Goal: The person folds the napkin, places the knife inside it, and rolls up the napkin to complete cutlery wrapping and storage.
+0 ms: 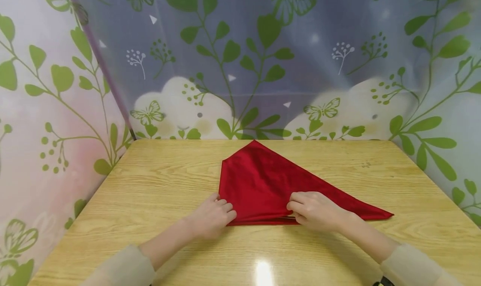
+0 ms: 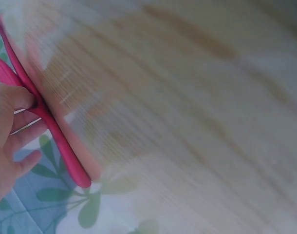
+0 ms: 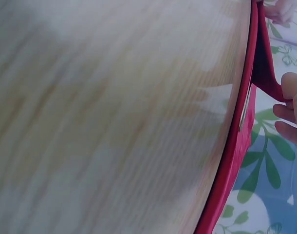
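Observation:
A folded red satiny cloth (image 1: 255, 186) lies on the wooden table, with a peak at the back and a long point reaching right. At its front left corner my left hand (image 1: 214, 215) pinches the edge; the left wrist view shows the thumb and fingers on the red fold (image 2: 65, 151). My right hand (image 1: 315, 211) grips the upper layer near the middle of the front edge. In the right wrist view that layer (image 3: 265, 73) is lifted off the layers beneath, leaving a gap, with the right hand's fingertips (image 3: 287, 87) on its edge.
The light wooden table (image 1: 161, 173) extends around the cloth on all sides. Behind it hangs a patterned curtain (image 1: 244, 69) with leaves and butterflies, and similar fabric (image 1: 49, 98) lines the left side. A bright reflection shows on the tabletop near the front.

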`<state>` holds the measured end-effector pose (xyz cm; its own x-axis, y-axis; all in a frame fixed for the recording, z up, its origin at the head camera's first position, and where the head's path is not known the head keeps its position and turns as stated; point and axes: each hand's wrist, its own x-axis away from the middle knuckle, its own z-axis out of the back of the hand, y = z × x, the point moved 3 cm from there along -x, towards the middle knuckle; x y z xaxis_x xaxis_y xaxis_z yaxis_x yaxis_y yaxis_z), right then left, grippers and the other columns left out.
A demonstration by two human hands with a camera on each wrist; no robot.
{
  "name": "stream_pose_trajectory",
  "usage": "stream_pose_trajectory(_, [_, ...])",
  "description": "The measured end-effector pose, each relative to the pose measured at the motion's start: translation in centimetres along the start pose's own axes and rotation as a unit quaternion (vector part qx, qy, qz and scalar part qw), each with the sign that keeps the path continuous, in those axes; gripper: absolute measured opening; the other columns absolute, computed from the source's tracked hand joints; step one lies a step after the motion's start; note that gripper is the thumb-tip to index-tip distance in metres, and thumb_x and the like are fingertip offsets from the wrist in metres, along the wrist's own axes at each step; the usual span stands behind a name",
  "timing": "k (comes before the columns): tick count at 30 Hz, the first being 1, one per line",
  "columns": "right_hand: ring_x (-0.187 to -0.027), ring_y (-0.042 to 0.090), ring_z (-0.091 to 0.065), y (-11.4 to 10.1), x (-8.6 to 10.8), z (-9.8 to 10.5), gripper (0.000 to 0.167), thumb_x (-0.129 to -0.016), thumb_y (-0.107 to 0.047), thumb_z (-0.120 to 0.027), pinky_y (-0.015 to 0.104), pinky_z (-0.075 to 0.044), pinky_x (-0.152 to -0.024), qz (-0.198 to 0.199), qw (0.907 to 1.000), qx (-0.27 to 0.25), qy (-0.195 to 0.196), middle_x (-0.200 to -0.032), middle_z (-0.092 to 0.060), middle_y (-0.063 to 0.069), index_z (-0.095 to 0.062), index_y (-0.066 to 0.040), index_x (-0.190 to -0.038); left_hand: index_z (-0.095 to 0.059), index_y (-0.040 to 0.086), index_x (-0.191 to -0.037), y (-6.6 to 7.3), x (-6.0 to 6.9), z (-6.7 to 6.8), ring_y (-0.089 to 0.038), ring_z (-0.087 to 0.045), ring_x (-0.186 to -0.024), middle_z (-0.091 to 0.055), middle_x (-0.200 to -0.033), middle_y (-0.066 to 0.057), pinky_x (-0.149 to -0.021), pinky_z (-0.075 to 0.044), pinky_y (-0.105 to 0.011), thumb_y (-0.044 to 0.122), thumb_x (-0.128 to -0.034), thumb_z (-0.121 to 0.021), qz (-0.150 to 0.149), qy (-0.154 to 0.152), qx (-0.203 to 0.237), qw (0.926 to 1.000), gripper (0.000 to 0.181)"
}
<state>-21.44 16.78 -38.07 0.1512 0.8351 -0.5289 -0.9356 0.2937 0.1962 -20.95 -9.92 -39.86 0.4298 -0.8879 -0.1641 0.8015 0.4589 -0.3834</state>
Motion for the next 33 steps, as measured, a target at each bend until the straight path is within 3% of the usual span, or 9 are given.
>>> stream_pose_trajectory(14, [-0.058, 0.004, -0.043, 0.5, 2.2, 0.8, 0.027, -0.080, -0.008, -0.033, 0.013, -0.035, -0.049, -0.038, 0.9989, 0.008, -0.025, -0.074, -0.049, -0.006, -0.060, -0.012, -0.077, -0.056, 0.018, -0.078, 0.2, -0.3, 0.0, -0.011, -0.049, -0.066, -0.050, -0.068, 0.006, -0.075, -0.040, -0.032, 0.013, -0.0773, -0.064, -0.017, -0.020, 0.012, 0.9996, 0.009])
stream_pose_trajectory(18, [-0.058, 0.003, -0.043, 0.5, 2.8, 1.0, 0.021, -0.072, -0.003, -0.042, 0.012, -0.034, -0.048, -0.053, 0.9976, 0.009, -0.044, -0.073, -0.049, -0.007, -0.059, -0.014, -0.076, -0.056, 0.017, -0.079, 0.4, -0.5, 0.0, -0.012, -0.051, -0.068, -0.050, -0.070, 0.006, -0.079, -0.041, -0.035, 0.013, -0.0770, -0.063, -0.019, -0.023, 0.014, 0.9994, 0.009])
stream_pose_trajectory(23, [-0.058, 0.002, -0.043, 0.6, 3.6, 1.3, 0.023, -0.062, 0.003, -0.057, 0.011, -0.033, -0.049, -0.072, 0.9957, 0.007, -0.058, -0.073, -0.048, -0.009, -0.058, -0.015, -0.075, -0.055, 0.017, -0.076, 0.5, -0.6, 0.2, -0.013, -0.050, -0.067, -0.048, -0.068, 0.006, -0.078, -0.040, -0.035, 0.012, -0.0766, -0.062, -0.022, 0.002, 0.010, 0.9997, 0.008])
stream_pose_trajectory(27, [-0.059, 0.002, -0.043, 0.6, 4.0, 1.4, 0.024, -0.061, 0.003, -0.060, 0.012, -0.034, -0.049, -0.079, 0.9947, 0.007, -0.065, -0.073, -0.048, -0.009, -0.057, -0.016, -0.076, -0.055, 0.017, -0.075, 0.4, -0.7, 0.2, -0.013, -0.051, -0.066, -0.048, -0.067, 0.006, -0.078, -0.041, -0.036, 0.014, -0.0782, -0.061, -0.022, 0.008, 0.011, 0.9997, 0.008])
stream_pose_trajectory(33, [-0.060, 0.003, -0.046, 0.6, 4.0, 1.2, 0.023, -0.062, 0.002, -0.063, 0.015, -0.037, -0.050, -0.082, 0.9939, 0.012, -0.073, -0.073, -0.048, -0.009, -0.058, -0.017, -0.076, -0.057, 0.018, -0.077, 0.3, -0.6, 0.1, -0.012, -0.051, -0.067, -0.050, -0.068, 0.006, -0.078, -0.041, -0.036, 0.017, -0.0814, -0.062, -0.020, -0.010, 0.017, 0.9996, 0.007])
